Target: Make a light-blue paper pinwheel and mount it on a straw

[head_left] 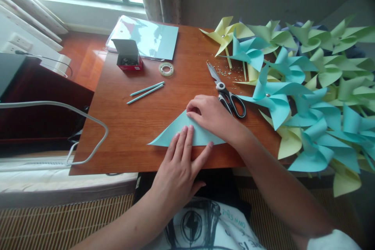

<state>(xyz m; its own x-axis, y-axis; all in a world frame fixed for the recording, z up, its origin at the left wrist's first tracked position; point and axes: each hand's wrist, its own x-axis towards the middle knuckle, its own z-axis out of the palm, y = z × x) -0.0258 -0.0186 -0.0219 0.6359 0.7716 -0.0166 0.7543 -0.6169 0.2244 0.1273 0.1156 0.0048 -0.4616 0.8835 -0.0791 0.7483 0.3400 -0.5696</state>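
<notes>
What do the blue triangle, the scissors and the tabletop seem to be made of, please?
The blue triangle: probably matte paper, given its thin, crisp edges. The scissors: likely metal blades, grey and slightly shiny; black-and-pale handles, perhaps plastic. The tabletop: reddish-brown, glossy, apparently wood or veneer, given its faint grain.

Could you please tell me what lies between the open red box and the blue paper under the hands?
The head view shows two slim pale blue sticks lying between the red box and the blue paper.
</notes>
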